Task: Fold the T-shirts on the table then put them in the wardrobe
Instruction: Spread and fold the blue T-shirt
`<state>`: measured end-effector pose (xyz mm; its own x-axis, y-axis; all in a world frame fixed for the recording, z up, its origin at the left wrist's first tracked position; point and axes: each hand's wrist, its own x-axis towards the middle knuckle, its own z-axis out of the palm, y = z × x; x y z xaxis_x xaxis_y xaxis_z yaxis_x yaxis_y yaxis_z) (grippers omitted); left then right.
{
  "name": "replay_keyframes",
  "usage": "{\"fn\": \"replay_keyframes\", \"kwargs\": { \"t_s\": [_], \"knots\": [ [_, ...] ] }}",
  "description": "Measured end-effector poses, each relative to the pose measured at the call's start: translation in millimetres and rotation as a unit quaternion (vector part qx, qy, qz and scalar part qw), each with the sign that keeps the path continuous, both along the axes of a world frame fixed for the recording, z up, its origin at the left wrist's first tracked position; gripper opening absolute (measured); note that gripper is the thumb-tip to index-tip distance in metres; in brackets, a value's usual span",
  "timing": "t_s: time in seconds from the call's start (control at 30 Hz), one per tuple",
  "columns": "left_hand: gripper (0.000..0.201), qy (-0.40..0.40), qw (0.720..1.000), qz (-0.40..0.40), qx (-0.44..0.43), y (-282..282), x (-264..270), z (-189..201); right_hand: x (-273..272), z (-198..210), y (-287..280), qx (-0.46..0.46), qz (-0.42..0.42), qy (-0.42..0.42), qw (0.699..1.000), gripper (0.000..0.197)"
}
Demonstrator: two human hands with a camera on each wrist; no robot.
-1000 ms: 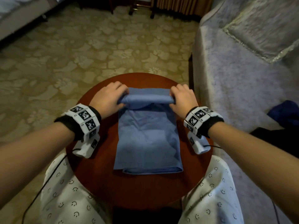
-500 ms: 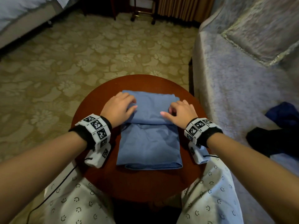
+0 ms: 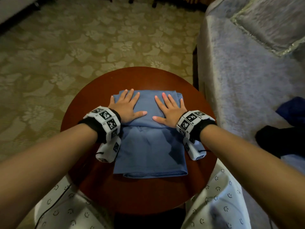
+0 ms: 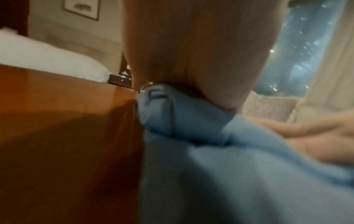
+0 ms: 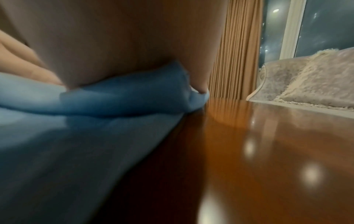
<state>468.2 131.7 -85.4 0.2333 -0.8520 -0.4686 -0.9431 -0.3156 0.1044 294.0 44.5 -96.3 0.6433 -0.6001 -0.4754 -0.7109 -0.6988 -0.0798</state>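
Note:
A light blue T-shirt (image 3: 150, 151) lies as a long folded strip on the round reddish-brown table (image 3: 102, 184), its far third folded back toward me. My left hand (image 3: 127, 104) lies flat on the left side of that folded part, fingers spread and straight. My right hand (image 3: 168, 106) presses flat on the right side in the same way. The left wrist view shows my left hand (image 4: 191, 53) bearing down on the thick blue fold (image 4: 184, 119). In the right wrist view my right hand (image 5: 118, 45) sits on the blue fold (image 5: 124, 97) beside the glossy table (image 5: 268, 151).
A grey covered sofa (image 3: 247, 71) with a cushion (image 3: 272, 22) stands right of the table. Dark blue (image 3: 292, 109) and black (image 3: 280, 139) garments lie on it. Patterned carpet (image 3: 82, 38) stretches behind and left. My knees in pale smiley-print trousers (image 3: 221, 204) flank the table's near edge.
Both hands carried the shirt's far end over toward me, laid it down, let go of the cloth and spread flat on top of the folded part.

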Motion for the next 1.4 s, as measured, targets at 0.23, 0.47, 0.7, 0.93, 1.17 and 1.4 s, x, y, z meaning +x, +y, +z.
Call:
{"fn": "replay_keyframes", "kwargs": {
  "t_s": [0.23, 0.47, 0.7, 0.93, 1.17, 1.4],
  "knots": [
    [0.051, 0.064, 0.992, 0.021, -0.104, -32.9, 22.7, 16.9, 9.5, 29.4, -39.2, -0.096, -0.079, -0.165, 0.979, 0.05],
    [0.048, 0.047, 0.997, -0.012, -0.065, -39.1, 37.7, 28.1, 13.5, 24.5, -60.3, -0.074, -0.077, -0.095, 0.99, 0.042],
    [0.018, 0.075, 0.956, 0.055, -0.28, -38.4, 42.8, 49.5, 19.9, 50.4, -65.5, -0.156, -0.159, -0.262, 0.939, 0.021],
    [0.02, 0.061, 0.925, -0.05, -0.372, -1.3, 22.6, 75.4, -13.5, 82.2, -49.8, -0.153, -0.105, -0.275, 0.944, 0.024],
    [0.02, 0.06, 0.927, -0.155, -0.336, 67.3, -23.6, 73.9, -72.3, 77.0, 11.0, -0.122, -0.077, -0.277, 0.95, 0.029],
    [0.043, 0.015, 0.939, -0.254, -0.231, 109.7, -64.8, 44.2, -115.5, 48.8, 55.0, -0.13, 0.032, -0.065, 0.989, 0.036]
  ]
}}
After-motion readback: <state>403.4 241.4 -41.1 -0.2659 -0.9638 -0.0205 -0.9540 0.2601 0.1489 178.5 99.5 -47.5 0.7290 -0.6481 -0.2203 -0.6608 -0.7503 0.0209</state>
